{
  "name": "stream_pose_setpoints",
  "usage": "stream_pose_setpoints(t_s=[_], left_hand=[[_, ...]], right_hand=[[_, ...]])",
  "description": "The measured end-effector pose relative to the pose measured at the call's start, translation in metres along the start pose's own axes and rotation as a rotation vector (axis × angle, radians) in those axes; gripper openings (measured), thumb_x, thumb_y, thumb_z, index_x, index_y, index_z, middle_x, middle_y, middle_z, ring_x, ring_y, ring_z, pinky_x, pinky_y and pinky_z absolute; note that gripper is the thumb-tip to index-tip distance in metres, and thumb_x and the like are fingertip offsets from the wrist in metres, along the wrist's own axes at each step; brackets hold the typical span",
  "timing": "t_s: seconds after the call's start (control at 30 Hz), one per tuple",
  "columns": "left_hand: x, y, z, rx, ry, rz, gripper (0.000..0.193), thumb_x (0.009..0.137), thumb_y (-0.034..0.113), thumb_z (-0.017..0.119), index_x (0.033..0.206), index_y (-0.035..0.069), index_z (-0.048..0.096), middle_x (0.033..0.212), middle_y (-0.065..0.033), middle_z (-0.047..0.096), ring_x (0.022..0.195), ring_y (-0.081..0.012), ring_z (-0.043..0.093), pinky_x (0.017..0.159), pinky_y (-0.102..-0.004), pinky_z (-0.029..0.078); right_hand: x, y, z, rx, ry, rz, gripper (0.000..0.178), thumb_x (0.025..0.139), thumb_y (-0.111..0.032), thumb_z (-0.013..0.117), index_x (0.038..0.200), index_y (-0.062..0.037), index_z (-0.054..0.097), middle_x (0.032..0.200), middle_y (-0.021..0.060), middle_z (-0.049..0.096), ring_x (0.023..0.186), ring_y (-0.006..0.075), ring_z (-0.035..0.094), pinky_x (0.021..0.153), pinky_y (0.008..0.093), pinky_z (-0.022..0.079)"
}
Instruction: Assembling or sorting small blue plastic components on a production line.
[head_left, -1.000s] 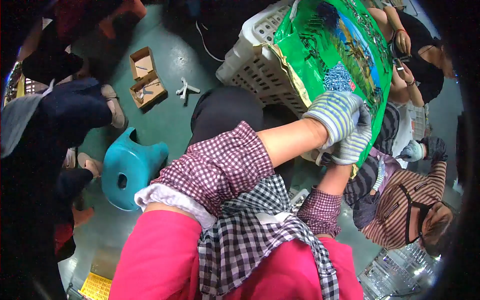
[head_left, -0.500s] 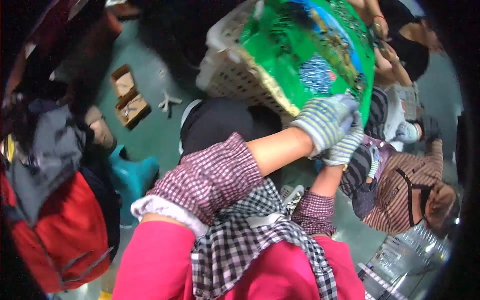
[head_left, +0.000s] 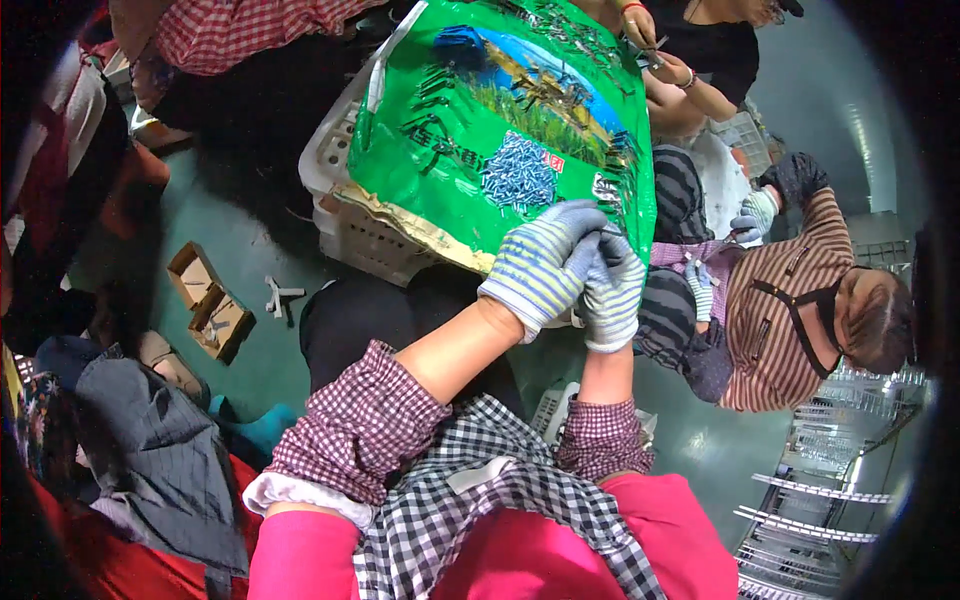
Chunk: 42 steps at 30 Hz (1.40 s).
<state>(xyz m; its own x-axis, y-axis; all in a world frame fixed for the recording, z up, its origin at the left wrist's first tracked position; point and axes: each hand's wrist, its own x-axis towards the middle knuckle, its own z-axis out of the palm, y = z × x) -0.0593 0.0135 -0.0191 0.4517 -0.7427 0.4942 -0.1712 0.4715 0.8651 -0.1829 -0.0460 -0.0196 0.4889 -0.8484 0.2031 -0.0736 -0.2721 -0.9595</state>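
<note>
My left hand and my right hand both wear grey gloves with yellow-green stripes. They meet over the near right edge of a green printed sack spread on a white plastic crate. The fingers of both hands are bent and pressed together; anything between them is hidden. Just beyond the gloves lies a heap of small bluish-silver metal pins. A smaller cluster of shiny pieces sits beside it. Thin dark parts are scattered over the sack's far and left portions.
Across the sack, another person's hands hold a small metal piece. At right sits a co-worker in a brown striped top, gloved. An opened cardboard box and a white pronged piece lie on the floor. Wire racks stand lower right.
The view has shifted, so the sack and my hands appear farther left. My hands remain together, but now sit more side by side, where the left glove overlapped the right one before.
</note>
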Motion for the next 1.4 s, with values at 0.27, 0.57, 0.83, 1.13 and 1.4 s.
stream_pose_setpoints(t_s=[0.27,0.57,0.83,1.13,1.4], left_hand=[[-0.001,0.012,-0.004,-0.079,-0.045,-0.026,0.021,0.082,0.005,0.055,0.103,0.003,0.061,0.105,-0.0156,0.061,0.102,-0.0262,0.057,0.090,-0.0333,0.043],[0.003,0.017,-0.006,-0.013,-0.079,-0.063,0.031,0.082,0.007,0.057,0.112,0.002,0.056,0.112,-0.0153,0.057,0.106,-0.0232,0.055,0.092,-0.0318,0.042],[0.001,0.027,-0.010,-0.029,-0.095,-0.205,0.022,0.082,0.009,0.057,0.103,0.001,0.060,0.098,-0.0178,0.061,0.089,-0.0283,0.061,0.079,-0.0329,0.047],[0.017,0.019,-0.018,-0.029,-0.132,-0.373,0.022,0.085,0.009,0.056,0.104,0.000,0.061,0.090,-0.0052,0.062,0.081,-0.0091,0.055,0.075,-0.0235,0.045],[0.027,0.015,-0.012,-0.001,-0.169,-0.348,0.020,0.085,0.008,0.056,0.102,-0.001,0.061,0.088,-0.0060,0.063,0.078,-0.0098,0.056,0.073,-0.0240,0.046]], right_hand=[[0.003,-0.015,0.002,0.093,-0.041,0.047,0.022,0.079,-0.006,0.064,0.100,-0.0007,0.060,0.099,0.0068,0.062,0.092,0.0144,0.057,0.083,0.0270,0.045],[0.031,-0.027,-0.010,-0.224,-0.158,-0.042,0.015,0.078,0.005,0.055,0.091,-0.0007,0.059,0.082,0.0068,0.061,0.077,0.0116,0.056,0.070,0.0258,0.046],[0.200,0.012,-0.112,-1.167,0.060,-0.093,0.016,0.083,-0.014,0.059,0.092,-0.0007,0.061,0.080,0.0148,0.065,0.068,0.0221,0.060,0.066,0.0329,0.047],[0.298,0.059,-0.137,-1.558,-0.158,0.192,0.029,0.083,-0.027,0.052,0.105,-0.0117,0.063,0.110,0.0160,0.059,0.104,0.0329,0.056,0.087,0.0425,0.046],[0.307,0.066,-0.135,-1.697,-0.327,0.272,0.029,0.080,-0.026,0.056,0.105,-0.0128,0.063,0.106,0.0151,0.061,0.094,0.0324,0.060,0.083,0.0409,0.047]])
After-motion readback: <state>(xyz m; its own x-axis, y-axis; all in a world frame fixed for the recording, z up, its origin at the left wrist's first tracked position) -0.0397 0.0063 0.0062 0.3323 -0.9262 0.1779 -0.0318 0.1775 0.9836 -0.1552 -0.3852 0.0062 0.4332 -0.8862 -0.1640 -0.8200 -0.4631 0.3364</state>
